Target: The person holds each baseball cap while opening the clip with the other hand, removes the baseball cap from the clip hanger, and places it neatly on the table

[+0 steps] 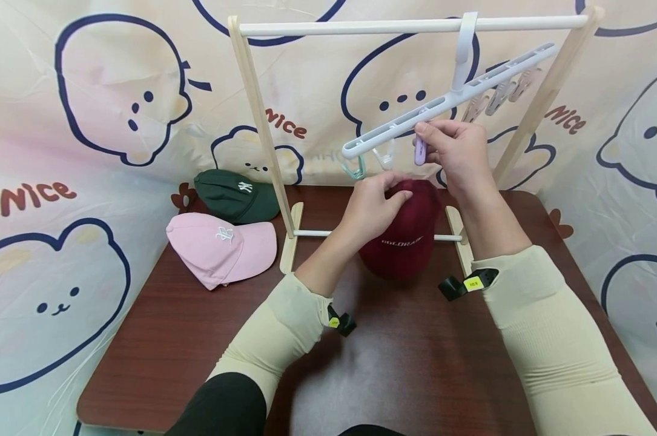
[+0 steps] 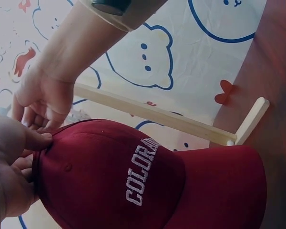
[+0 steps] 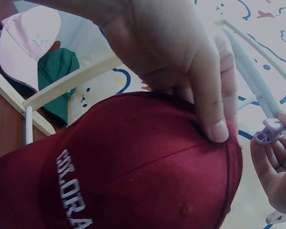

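My left hand [image 1: 374, 203] pinches the back edge of a dark red baseball cap [image 1: 401, 257] between thumb and fingers. The cap hangs below the hand with its visor down, and white lettering shows on its front in the left wrist view. My right hand [image 1: 461, 151] pinches a purple clip [image 1: 420, 151] hanging from a white clip hanger [image 1: 399, 124]. In the right wrist view, that purple clip [image 3: 268, 131] sits between thumb and fingers, above and apart from the cap. The cap's far side is hidden.
The hanger hooks over the white bar [image 1: 333, 28] of a wooden rack, tilted up to the right. A green clip [image 1: 355, 168] and several others hang from it. A pink cap [image 1: 224, 248] and a dark green cap [image 1: 235, 197] lie on the brown table [image 1: 197, 339] at left.
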Motion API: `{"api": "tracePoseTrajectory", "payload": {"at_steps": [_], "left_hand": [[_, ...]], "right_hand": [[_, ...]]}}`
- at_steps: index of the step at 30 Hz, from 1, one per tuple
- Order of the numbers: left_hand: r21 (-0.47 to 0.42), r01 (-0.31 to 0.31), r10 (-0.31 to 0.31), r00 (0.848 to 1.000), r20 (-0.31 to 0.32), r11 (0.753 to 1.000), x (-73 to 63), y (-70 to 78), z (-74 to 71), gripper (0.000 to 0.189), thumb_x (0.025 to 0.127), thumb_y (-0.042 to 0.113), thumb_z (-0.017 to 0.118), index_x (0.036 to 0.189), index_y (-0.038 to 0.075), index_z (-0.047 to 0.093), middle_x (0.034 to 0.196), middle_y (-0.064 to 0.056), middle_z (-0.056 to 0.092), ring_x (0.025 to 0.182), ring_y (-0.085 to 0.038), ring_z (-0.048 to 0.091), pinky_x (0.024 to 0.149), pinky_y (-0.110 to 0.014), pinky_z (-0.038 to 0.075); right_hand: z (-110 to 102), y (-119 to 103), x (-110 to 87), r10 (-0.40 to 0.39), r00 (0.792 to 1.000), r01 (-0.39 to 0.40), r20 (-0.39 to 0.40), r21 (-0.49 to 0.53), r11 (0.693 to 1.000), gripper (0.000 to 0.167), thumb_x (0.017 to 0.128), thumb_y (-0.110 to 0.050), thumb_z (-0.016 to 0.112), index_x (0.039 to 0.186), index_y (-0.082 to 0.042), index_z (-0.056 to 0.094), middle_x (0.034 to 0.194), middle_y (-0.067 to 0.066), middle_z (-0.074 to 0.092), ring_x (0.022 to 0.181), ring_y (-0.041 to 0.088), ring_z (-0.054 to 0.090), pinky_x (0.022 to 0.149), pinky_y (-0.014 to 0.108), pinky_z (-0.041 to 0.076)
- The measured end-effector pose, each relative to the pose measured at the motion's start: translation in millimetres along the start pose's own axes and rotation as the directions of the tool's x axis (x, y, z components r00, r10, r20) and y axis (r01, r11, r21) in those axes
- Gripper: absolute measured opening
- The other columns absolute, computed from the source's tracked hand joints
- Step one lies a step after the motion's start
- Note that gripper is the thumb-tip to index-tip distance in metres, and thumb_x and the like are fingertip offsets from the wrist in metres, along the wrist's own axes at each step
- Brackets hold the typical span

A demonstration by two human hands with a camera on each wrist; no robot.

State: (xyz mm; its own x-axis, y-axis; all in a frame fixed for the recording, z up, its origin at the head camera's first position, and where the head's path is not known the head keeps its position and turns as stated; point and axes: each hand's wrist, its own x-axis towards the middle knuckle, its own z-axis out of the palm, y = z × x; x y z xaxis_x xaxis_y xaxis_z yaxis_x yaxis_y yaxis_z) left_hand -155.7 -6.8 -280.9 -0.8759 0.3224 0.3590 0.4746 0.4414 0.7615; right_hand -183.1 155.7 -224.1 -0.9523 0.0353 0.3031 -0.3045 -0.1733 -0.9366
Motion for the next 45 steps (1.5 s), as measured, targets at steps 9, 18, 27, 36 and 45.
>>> {"api": "tracePoseTrajectory", "payload": {"at_steps": [9,18,27,36,45], "left_hand": [[0.002,0.041,-0.041,0.999,0.02,0.999,-8.5,-9.6,6.8,0.026,0.094,0.018,0.067,0.119,0.011,0.069,0.109,0.001,0.073,0.102,-0.006,0.065,0.091,-0.02,0.05],[-0.046,0.115,-0.113,0.993,0.04,0.992,-14.3,-26.0,11.8,0.023,0.093,0.021,0.069,0.114,0.012,0.07,0.103,0.001,0.074,0.09,-0.008,0.064,0.081,-0.023,0.052],[-0.22,0.195,-0.206,0.978,-0.025,0.956,-10.3,-59.5,10.7,0.024,0.09,0.02,0.073,0.112,0.009,0.073,0.102,-0.005,0.074,0.096,-0.013,0.067,0.085,-0.028,0.054],[-0.62,0.337,-0.494,0.864,-0.094,0.708,-2.5,-87.8,0.3,0.027,0.088,0.012,0.074,0.114,0.003,0.072,0.105,-0.013,0.073,0.087,-0.009,0.067,0.077,-0.021,0.054],[-0.777,0.262,-0.598,0.782,-0.176,0.573,11.6,-107.5,-18.4,0.026,0.087,0.008,0.075,0.112,0.002,0.073,0.103,-0.008,0.072,0.088,-0.012,0.067,0.078,-0.025,0.054]], "right_hand": [[-0.3,2.8,-2.5,0.013,1.0,-0.013,0.003,0.001,1.0,0.019,0.084,-0.015,0.078,0.098,-0.001,0.077,0.075,0.005,0.069,0.06,0.016,0.066,0.063,0.024,0.058],[-1.5,7.2,-3.7,0.004,1.0,-0.003,0.011,-0.042,0.999,0.029,0.083,-0.019,0.08,0.107,-0.003,0.075,0.089,0.006,0.067,0.071,0.016,0.065,0.067,0.024,0.058],[-2.3,10.0,-4.7,-0.003,1.0,0.006,0.023,-0.111,0.994,0.035,0.083,-0.022,0.08,0.113,-0.004,0.074,0.09,0.004,0.069,0.083,0.019,0.063,0.069,0.024,0.058],[-0.8,10.2,-6.0,0.012,1.0,-0.009,0.027,-0.13,0.991,0.036,0.083,-0.024,0.08,0.115,-0.006,0.073,0.089,0.004,0.071,0.084,0.019,0.064,0.072,0.024,0.057],[0.6,11.9,-5.2,0.019,1.0,-0.017,0.018,-0.097,0.995,0.036,0.082,-0.019,0.081,0.114,-0.005,0.073,0.092,0.004,0.073,0.084,0.018,0.066,0.071,0.023,0.057]]}}
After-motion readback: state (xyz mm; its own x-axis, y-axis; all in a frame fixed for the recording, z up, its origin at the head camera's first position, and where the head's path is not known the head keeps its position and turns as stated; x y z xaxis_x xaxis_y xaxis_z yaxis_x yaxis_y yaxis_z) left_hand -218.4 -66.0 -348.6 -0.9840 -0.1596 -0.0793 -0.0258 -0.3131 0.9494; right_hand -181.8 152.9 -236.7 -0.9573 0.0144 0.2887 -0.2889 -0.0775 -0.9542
